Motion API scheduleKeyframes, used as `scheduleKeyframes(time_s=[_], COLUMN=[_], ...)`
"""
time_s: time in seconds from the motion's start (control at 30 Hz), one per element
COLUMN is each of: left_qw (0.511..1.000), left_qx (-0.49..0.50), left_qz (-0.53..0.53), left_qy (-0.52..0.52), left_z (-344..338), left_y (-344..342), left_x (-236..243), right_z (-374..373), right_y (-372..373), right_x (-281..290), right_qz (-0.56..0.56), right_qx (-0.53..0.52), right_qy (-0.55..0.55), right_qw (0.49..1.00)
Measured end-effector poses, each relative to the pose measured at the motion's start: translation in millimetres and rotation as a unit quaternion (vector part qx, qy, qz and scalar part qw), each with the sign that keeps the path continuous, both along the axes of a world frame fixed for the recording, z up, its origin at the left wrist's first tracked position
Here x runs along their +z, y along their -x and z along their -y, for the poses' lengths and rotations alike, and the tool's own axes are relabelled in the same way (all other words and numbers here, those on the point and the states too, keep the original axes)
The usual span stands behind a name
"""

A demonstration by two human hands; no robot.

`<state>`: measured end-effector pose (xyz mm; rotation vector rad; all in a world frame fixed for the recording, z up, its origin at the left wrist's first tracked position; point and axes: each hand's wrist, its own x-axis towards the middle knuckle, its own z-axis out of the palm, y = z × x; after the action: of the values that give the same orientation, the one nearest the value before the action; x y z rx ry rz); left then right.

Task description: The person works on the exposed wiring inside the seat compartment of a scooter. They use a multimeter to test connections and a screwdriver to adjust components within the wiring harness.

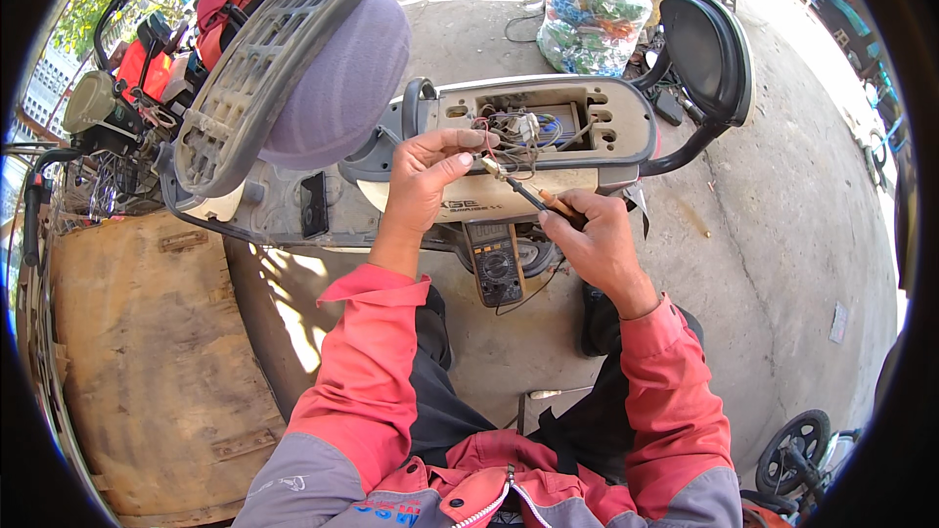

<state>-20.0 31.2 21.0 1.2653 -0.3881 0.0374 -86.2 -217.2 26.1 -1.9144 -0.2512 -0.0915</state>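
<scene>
As the left hand pinches a small pale connector between thumb and fingers, the right hand grips a slim black probe and an orange handle, the probe's end close to the connector. Both hands are beside the open wiring compartment of a scooter, whose cream side panel bears dark lettering. Below, a multimeter carries dial markings too small to read; blue characters mark the red-and-grey jacket.

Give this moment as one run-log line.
left hand: at pale connector | right hand: holding black probe, tip toward connector | multimeter: below scooter side panel | compartment: open, wires exposed | seat: raised
</scene>
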Motion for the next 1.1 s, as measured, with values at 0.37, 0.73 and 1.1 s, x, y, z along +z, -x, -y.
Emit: scheduleKeyframes(time_s=[0.37,0.73,1.1], left_qw=[0.989,0.986,0.988], left_qx=[0.013,0.006,-0.017], left_qz=[-0.077,-0.057,-0.020], left_qy=[0.125,0.155,0.151], left_z=[-3.9,-6.9,-5.5], left_y=[-3.5,-5.1,-6.9], left_x=[-6.9,-12.6,-15.2], right_z=[0.2,1.5,0.5], right_y=[0.3,-0.8,0.8], right_x=[3.0,3.1,5.5], right_qz=[0.000,0.005,0.006], right_qx=[-0.004,-0.009,-0.013], right_qy=[0.004,0.009,0.005], right_qw=[1.000,1.000,1.000])
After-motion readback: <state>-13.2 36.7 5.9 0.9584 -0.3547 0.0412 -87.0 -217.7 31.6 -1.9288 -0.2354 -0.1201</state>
